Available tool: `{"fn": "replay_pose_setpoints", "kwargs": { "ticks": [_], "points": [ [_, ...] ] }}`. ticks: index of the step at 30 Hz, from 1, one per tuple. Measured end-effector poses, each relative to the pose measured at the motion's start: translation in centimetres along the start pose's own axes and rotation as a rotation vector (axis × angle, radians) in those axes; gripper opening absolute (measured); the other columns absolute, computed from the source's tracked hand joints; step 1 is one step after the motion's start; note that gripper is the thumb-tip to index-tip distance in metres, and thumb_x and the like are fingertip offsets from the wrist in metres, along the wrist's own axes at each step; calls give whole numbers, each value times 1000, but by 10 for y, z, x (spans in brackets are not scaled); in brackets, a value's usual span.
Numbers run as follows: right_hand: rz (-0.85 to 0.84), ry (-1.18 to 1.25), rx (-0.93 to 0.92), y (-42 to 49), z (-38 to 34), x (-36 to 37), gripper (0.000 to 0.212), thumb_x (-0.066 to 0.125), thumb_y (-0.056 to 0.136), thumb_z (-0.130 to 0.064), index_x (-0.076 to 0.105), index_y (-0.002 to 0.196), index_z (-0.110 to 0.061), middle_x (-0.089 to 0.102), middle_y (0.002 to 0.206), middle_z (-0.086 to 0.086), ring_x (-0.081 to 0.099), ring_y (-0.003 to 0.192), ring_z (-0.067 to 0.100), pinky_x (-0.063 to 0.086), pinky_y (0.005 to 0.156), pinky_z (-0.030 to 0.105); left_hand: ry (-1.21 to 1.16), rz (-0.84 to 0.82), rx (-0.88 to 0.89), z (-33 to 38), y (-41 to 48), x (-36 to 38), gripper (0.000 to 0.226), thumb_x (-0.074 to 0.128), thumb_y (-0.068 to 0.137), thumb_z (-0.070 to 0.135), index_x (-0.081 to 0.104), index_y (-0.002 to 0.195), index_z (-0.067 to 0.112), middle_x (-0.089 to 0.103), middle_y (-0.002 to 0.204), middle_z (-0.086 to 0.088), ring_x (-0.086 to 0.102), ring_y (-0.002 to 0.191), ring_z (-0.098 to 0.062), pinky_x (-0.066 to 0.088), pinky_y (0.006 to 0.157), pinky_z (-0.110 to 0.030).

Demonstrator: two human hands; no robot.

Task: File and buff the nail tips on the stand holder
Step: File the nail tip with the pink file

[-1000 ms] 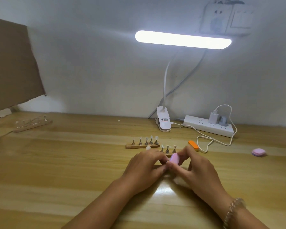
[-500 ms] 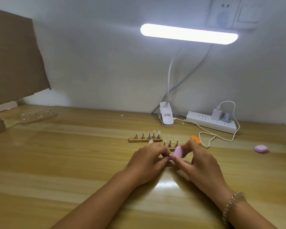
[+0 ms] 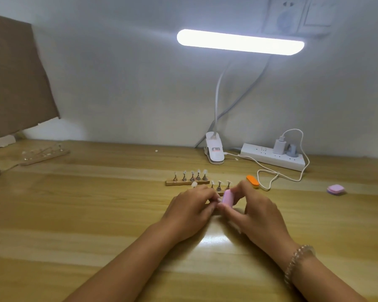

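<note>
Buffer (image 3: pixel 227 198) raised between hands (image 3: pixel 191 207) (image 3: pixel 254 211), five nail tips (image 3: pixel 198 171) on stand holder (image 3: pixel 179 182)

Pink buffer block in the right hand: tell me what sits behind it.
Behind the pink buffer block stands a wooden stand holder carrying three visible clear nail tips on metal pegs. The left hand and right hand cover the rest of it.

This looks like a home desk used as a small nail-craft corner. A wooden tabletop (image 3: pixel 96 214) meets a plain white wall (image 3: pixel 118 83). A clip-on lamp (image 3: pixel 240 42) and a power strip (image 3: pixel 271 159) sit far right, and nail-tip stands (image 3: pixel 187 182) are mid-desk.
</note>
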State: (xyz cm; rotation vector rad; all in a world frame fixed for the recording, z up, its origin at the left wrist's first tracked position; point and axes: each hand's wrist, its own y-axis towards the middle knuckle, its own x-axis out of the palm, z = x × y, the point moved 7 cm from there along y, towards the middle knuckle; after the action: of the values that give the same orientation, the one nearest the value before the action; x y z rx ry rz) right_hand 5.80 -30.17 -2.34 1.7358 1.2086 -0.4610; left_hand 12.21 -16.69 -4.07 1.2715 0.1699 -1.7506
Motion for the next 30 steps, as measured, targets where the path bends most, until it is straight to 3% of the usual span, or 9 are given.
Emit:
{"fn": "replay_pose_setpoints", "kwargs": {
  "ticks": [4,8,11,15,19,22,26,30],
  "points": [
    [-90,-12,-54,-4,-6,7,38,63,73,-61,47,93,-33,62,86,-25,64,78,9,51,66,39,-21,4,6,-1,0,0,13,56,96,29,65,106,31,63,110,13,58,100,-15,48,79,-38],
    [7,-19,18,0,5,0,36,69,76,-55,48,92,-31,61,85,-23,63,78,10,48,64,35,-22,22,12,-1,0,0,13,56,98,32,66,106,28,64,110,13,59,100,-13,49,79,-37],
    [-91,-46,-45,-5,-3,9,40,64,72,-62,47,94,-34,62,87,-24,63,76,10,50,64,36,-18,17,9,-1,1,0,14,55,97,29,65,107,29,64,110,14,58,100,-12,48,78,-35],
    [10,-33,32,0,6,2,37,68,76,-56,43,90,-32,63,85,-21,64,77,12,48,63,36,-23,31,12,-2,2,0,12,57,97,34,66,104,30,65,107,14,58,96,-9,47,75,-33],
    [-81,-75,-1,-3,0,10,42,59,72,-65,41,93,-34,63,87,-21,65,76,14,50,63,38,-30,26,14,-2,2,0,12,57,96,32,66,103,30,64,106,15,57,95,-8,47,75,-33],
    [12,-61,54,0,7,2,39,67,76,-57,42,91,-32,63,85,-20,65,77,14,46,61,34,-41,25,16,-3,2,-1,11,58,97,33,67,102,29,65,105,15,53,89,-5,46,74,-32],
    [-99,-110,-18,-4,-1,11,42,59,73,-66,40,94,-35,63,89,-20,64,77,13,48,62,35,-49,18,7,-4,2,0,11,57,96,28,67,102,27,66,104,14,52,85,-6,44,72,-33],
    [32,-72,33,1,7,-1,34,68,79,-55,47,92,-32,63,86,-19,64,78,13,49,63,36,-25,15,11,-3,1,1,9,58,97,33,66,100,30,65,101,16,46,73,7,34,67,-27]
  ]
}}
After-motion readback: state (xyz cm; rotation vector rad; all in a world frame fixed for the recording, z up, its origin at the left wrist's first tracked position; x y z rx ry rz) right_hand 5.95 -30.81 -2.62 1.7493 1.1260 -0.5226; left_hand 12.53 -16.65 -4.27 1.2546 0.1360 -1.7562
